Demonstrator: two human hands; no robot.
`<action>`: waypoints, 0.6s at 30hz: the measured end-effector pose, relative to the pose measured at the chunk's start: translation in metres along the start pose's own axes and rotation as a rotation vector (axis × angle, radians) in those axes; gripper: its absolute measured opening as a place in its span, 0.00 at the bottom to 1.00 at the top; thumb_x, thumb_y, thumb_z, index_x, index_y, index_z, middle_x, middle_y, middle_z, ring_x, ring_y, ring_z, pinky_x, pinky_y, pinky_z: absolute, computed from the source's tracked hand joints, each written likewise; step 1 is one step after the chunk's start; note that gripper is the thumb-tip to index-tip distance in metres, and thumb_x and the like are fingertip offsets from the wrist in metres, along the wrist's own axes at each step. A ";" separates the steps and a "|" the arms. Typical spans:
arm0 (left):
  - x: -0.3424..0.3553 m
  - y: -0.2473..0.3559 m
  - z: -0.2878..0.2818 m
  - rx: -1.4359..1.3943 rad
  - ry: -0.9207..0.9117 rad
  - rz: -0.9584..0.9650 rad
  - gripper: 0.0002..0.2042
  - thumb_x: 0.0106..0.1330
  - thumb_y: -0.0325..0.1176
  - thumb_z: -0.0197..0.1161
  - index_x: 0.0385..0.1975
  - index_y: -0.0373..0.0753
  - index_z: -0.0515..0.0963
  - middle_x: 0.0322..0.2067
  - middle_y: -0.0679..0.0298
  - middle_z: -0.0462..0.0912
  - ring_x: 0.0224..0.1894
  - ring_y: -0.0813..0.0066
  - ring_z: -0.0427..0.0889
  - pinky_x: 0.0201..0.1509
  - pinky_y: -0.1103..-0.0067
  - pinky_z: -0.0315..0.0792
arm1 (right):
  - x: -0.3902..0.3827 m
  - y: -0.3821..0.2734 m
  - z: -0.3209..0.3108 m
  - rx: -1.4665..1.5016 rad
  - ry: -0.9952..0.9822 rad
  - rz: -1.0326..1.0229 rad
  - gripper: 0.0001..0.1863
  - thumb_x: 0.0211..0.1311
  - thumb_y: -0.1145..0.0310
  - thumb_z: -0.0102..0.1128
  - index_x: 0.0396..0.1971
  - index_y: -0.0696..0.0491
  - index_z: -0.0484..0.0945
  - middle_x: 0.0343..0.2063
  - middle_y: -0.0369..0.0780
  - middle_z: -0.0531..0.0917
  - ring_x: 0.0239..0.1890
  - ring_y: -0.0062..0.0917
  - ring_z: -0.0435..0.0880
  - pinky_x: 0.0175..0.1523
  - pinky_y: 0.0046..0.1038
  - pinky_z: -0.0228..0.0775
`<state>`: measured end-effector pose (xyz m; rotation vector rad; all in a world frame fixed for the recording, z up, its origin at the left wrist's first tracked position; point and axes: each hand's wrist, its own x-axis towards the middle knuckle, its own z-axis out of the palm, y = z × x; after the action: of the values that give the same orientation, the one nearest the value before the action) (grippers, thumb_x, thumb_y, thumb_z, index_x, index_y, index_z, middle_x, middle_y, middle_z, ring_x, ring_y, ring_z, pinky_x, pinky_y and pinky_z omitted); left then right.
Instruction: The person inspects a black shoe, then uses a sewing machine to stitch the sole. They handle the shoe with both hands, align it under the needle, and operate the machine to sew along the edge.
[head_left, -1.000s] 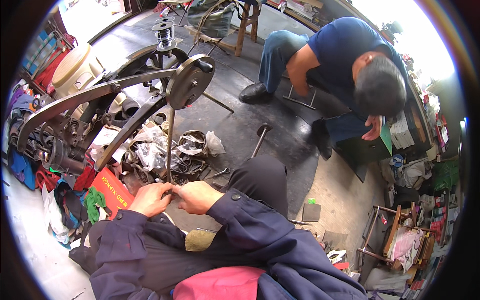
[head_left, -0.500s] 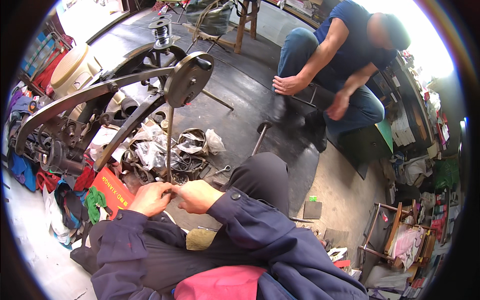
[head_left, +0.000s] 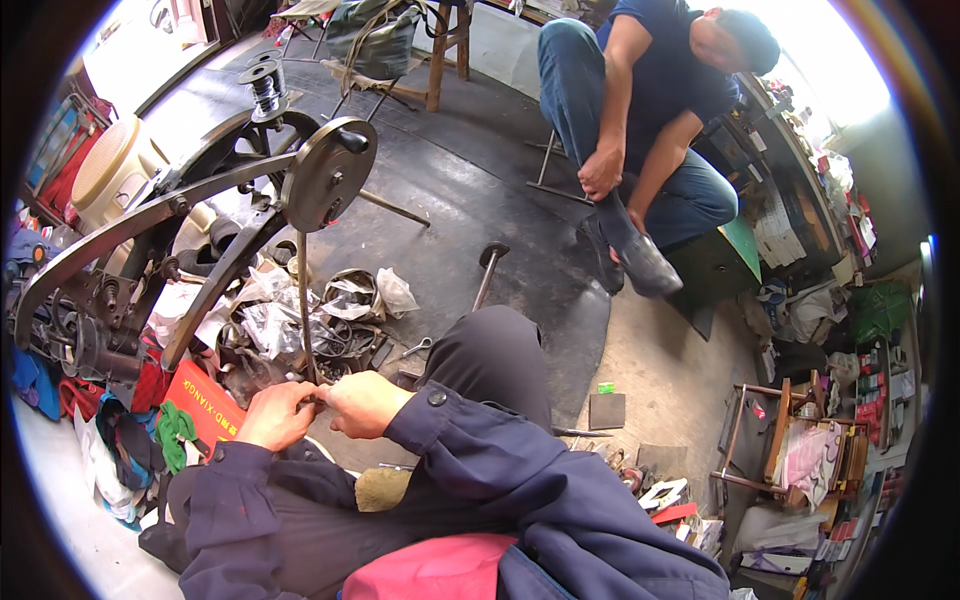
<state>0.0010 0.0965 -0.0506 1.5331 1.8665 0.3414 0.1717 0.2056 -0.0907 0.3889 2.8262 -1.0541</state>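
Note:
My left hand (head_left: pixel 272 417) and my right hand (head_left: pixel 366 404) meet in front of my lap, fingers pinched together. Something small and dark shows between the fingertips, too small to name. Just beyond them rises a thin metal rod (head_left: pixel 303 290) below the round wheel (head_left: pixel 318 187) of a black hand-cranked sewing machine (head_left: pixel 150 222). A thread spool (head_left: pixel 264 92) stands on top of the machine. Beside my left hand lies a red box (head_left: pixel 203 398) with yellow print. On my lap rests a yellowish-tan rough piece (head_left: pixel 382 489).
Past my hands is a heap of plastic bags and parts (head_left: pixel 270 325). A metal post (head_left: pixel 489 262) stands beyond my knee. At the far right, a seated person (head_left: pixel 655 120) holds a raised foot in a dark shoe (head_left: pixel 650 268). A wooden-framed folding stool (head_left: pixel 785 440) is at right.
My view has shifted, so the scene sits further left. The other person has lifted a foot and brought both hands to it. My hands stay pinched together.

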 end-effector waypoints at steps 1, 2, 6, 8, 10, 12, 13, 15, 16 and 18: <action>0.000 0.000 0.000 0.000 -0.005 -0.003 0.14 0.63 0.35 0.59 0.46 0.43 0.86 0.39 0.51 0.87 0.47 0.48 0.85 0.52 0.60 0.77 | 0.000 0.000 0.000 0.002 0.001 0.002 0.30 0.54 0.62 0.72 0.56 0.56 0.76 0.29 0.52 0.86 0.35 0.50 0.87 0.41 0.46 0.79; 0.000 0.000 0.000 -0.010 0.000 -0.005 0.14 0.64 0.35 0.59 0.46 0.43 0.85 0.38 0.50 0.86 0.46 0.48 0.85 0.51 0.60 0.77 | 0.000 0.000 0.001 0.006 -0.001 0.003 0.30 0.53 0.63 0.72 0.56 0.56 0.76 0.29 0.53 0.86 0.36 0.51 0.87 0.41 0.46 0.79; 0.000 -0.001 0.001 -0.040 0.009 -0.010 0.14 0.64 0.35 0.60 0.46 0.42 0.85 0.37 0.49 0.86 0.45 0.46 0.84 0.49 0.58 0.76 | 0.000 0.001 0.001 0.007 0.008 0.004 0.29 0.53 0.63 0.72 0.56 0.56 0.77 0.30 0.52 0.86 0.36 0.50 0.87 0.42 0.46 0.79; 0.000 -0.001 0.002 -0.017 0.019 0.004 0.13 0.64 0.35 0.60 0.45 0.42 0.85 0.37 0.49 0.86 0.45 0.46 0.84 0.49 0.58 0.76 | 0.000 0.002 -0.001 0.016 0.020 0.002 0.28 0.53 0.63 0.72 0.54 0.55 0.78 0.30 0.52 0.86 0.37 0.50 0.87 0.43 0.46 0.79; 0.000 -0.001 0.001 -0.011 0.016 0.000 0.12 0.64 0.35 0.61 0.44 0.41 0.85 0.38 0.50 0.87 0.45 0.47 0.85 0.50 0.59 0.76 | -0.001 0.002 -0.006 0.026 0.033 0.019 0.25 0.53 0.63 0.72 0.52 0.55 0.79 0.30 0.51 0.86 0.38 0.49 0.87 0.44 0.45 0.78; 0.001 0.000 0.000 -0.007 0.026 0.019 0.12 0.64 0.34 0.61 0.44 0.41 0.85 0.38 0.50 0.87 0.45 0.47 0.85 0.50 0.59 0.77 | -0.002 0.001 -0.013 0.042 0.061 0.031 0.24 0.55 0.64 0.71 0.51 0.55 0.79 0.31 0.51 0.86 0.38 0.49 0.87 0.44 0.45 0.78; 0.000 0.002 -0.001 -0.001 0.022 0.009 0.12 0.63 0.33 0.61 0.44 0.41 0.85 0.38 0.51 0.87 0.45 0.47 0.85 0.51 0.60 0.77 | -0.002 0.000 -0.017 0.049 0.075 0.035 0.23 0.55 0.64 0.71 0.50 0.55 0.79 0.31 0.51 0.86 0.38 0.49 0.87 0.44 0.45 0.78; -0.001 0.006 -0.002 -0.050 0.026 -0.016 0.12 0.64 0.34 0.64 0.44 0.41 0.86 0.39 0.51 0.87 0.45 0.48 0.86 0.51 0.61 0.77 | -0.005 -0.002 -0.026 0.097 0.132 0.060 0.21 0.57 0.64 0.70 0.49 0.56 0.80 0.32 0.50 0.86 0.39 0.49 0.87 0.45 0.45 0.78; -0.003 0.008 -0.003 -0.041 0.026 -0.024 0.12 0.64 0.34 0.64 0.44 0.41 0.86 0.39 0.51 0.87 0.45 0.48 0.86 0.51 0.61 0.77 | -0.007 -0.003 -0.031 0.120 0.161 0.073 0.20 0.57 0.65 0.69 0.49 0.56 0.80 0.33 0.50 0.87 0.39 0.49 0.87 0.45 0.44 0.78; -0.004 0.010 -0.006 -0.036 0.015 -0.046 0.12 0.64 0.37 0.66 0.45 0.41 0.85 0.39 0.51 0.87 0.45 0.48 0.86 0.52 0.61 0.77 | -0.013 -0.005 -0.041 0.143 0.311 0.029 0.19 0.58 0.65 0.68 0.48 0.56 0.81 0.34 0.50 0.87 0.40 0.48 0.87 0.46 0.44 0.78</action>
<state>0.0051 0.0968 -0.0389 1.4652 1.8943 0.3637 0.1827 0.2264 -0.0544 0.6585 3.0053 -1.2964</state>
